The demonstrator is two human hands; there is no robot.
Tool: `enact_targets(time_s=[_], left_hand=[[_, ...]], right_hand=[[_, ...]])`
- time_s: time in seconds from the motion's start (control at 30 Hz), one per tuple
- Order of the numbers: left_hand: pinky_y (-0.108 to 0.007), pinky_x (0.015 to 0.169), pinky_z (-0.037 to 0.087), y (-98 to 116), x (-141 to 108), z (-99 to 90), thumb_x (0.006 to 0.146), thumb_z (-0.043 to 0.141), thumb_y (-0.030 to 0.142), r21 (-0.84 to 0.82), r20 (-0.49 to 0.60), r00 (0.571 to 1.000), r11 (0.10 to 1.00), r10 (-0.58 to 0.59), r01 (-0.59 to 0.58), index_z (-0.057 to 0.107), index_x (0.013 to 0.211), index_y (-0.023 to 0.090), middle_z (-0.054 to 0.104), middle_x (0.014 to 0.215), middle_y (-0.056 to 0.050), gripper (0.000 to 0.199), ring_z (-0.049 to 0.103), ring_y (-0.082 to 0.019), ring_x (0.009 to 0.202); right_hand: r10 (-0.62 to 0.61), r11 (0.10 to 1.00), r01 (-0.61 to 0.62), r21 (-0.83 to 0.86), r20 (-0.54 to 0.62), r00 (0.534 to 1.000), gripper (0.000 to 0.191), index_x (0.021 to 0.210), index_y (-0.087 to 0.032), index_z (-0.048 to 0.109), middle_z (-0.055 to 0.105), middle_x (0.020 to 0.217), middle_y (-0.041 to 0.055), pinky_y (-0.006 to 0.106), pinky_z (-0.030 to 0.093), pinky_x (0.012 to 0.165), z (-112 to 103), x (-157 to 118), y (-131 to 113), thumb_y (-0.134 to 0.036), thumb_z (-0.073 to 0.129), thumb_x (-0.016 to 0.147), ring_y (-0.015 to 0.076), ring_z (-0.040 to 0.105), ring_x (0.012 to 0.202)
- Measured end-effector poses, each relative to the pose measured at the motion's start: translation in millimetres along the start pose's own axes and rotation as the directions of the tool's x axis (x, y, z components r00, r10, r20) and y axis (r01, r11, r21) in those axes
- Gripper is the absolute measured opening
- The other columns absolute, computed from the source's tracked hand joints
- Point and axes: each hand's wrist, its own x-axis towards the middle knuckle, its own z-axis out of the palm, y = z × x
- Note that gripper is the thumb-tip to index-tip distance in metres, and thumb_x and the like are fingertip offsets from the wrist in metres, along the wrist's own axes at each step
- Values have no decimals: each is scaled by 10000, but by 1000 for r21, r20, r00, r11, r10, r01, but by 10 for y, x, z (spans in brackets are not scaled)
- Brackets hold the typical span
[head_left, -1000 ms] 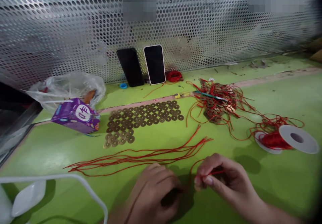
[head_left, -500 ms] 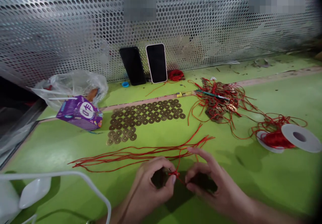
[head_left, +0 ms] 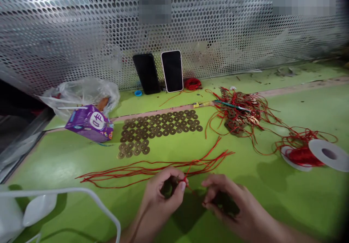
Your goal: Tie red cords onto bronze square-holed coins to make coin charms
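My left hand (head_left: 166, 194) is closed in a pinch on a red cord (head_left: 188, 172), just at a small knotted part between thumb and forefinger. One strand stands up from that pinch, and a short bit points toward my right hand. My right hand (head_left: 226, 201) sits a little to the right, thumb and forefinger pressed together on what looks like the cord's other end; the stretch between is blurred. Behind both hands lies a bundle of loose red cords (head_left: 131, 171). Farther back, holed bronze-coloured coins (head_left: 166, 123) are laid out in rows.
Back right is a tangled heap of coins on red cords (head_left: 237, 115), with a green-handled tool (head_left: 231, 105) on it. A spool of red cord (head_left: 302, 157) lies at right. Two phones (head_left: 172, 72) lean on the mesh. A purple box (head_left: 91, 123) and white cable (head_left: 81, 190) are left.
My hands have moved slightly apart, the left one shifting left. My right forefinger, raised before, has come down. The view has shifted slightly.
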Motion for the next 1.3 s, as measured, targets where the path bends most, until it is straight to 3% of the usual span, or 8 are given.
enact_targets(time_s=[0.2,0.47,0.67,0.77,0.97,1.13,1.3], left_hand=[[-200,574,488,-40,13,-47,810,565,244,32,39,999,999,22,-23,621,815,178,673,721,-30,87,611,-128,643],[-201,558,460,-98,13,-15,788,583,233,12,7,998,998,68,-68,618,806,187,651,710,-19,60,584,-123,621],[-209,606,440,-5,-1,11,769,601,237,-41,-5,995,994,-100,99,622,783,176,642,701,-10,66,570,-124,652],[-208,590,431,12,12,4,765,609,250,-28,10,992,992,-124,124,629,789,173,646,702,-11,83,558,-125,639],[-220,616,460,54,39,-45,771,577,198,65,157,986,996,49,-60,640,768,176,672,738,-27,66,596,-138,663],[-206,627,459,74,-15,-43,784,606,184,74,350,911,963,217,-258,661,755,181,687,699,-21,62,618,-132,650],[-175,598,440,-27,-40,-3,768,639,140,96,316,909,944,273,-317,675,767,189,699,698,-3,61,614,-107,616]], right_hand=[[21,999,-22,-31,-40,999,178,904,-217,474,624,731,-24,129,476,592,-8,8,-16,-79,500,796,69,593,630],[56,998,-56,-25,-2,998,194,950,-215,480,630,781,-14,138,481,638,-15,2,-30,-78,495,814,73,597,680],[14,996,-13,-89,8,1000,184,873,-215,490,616,734,-36,107,454,585,-15,13,-18,-55,500,783,57,569,619],[11,992,-9,-128,14,1000,189,847,-213,491,613,715,-43,97,447,571,-27,24,-31,-42,498,766,51,560,599],[28,993,-19,-119,73,997,212,960,-206,515,653,779,-4,126,482,581,-63,44,-72,-85,470,791,75,600,624],[8,995,1,-102,82,997,190,1004,-197,553,703,855,34,154,512,695,-61,63,-76,-153,462,844,105,666,760],[-20,985,27,-168,44,999,109,795,-168,615,675,667,25,130,475,559,-2,75,-32,-214,522,829,96,626,588]])
